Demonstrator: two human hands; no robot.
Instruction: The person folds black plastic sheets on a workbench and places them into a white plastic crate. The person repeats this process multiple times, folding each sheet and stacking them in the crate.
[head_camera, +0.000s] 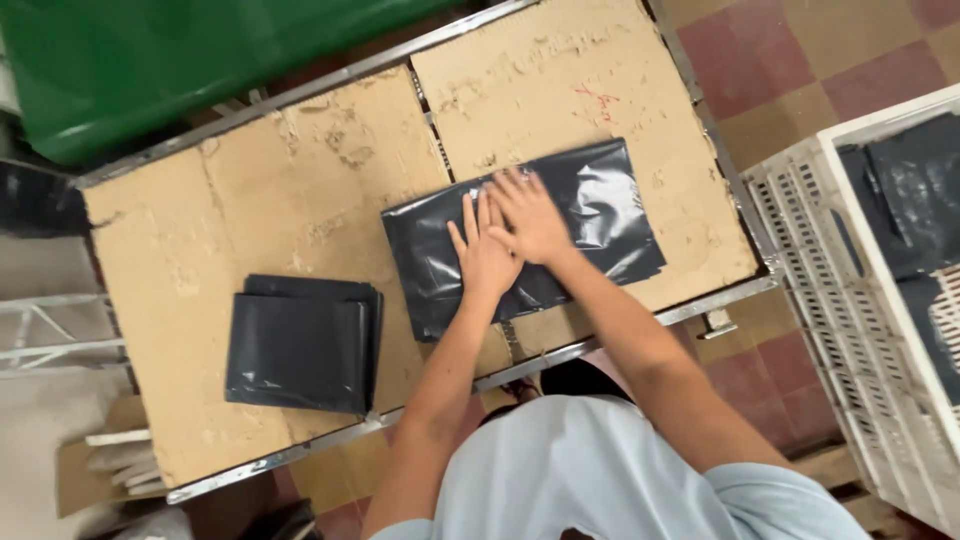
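Cardboard-topped table (300, 180): both hands, left hand (483, 258) & right hand (530, 218), spread flat on black bag (610, 210).

Flat black bag (600, 200), folded stack (302, 343)

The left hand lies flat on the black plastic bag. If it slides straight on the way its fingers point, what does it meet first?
The left hand points toward the far edge of the black bag. Beyond that edge, probably only bare cardboard tabletop; the way looks free, though the right hand lies close beside it.
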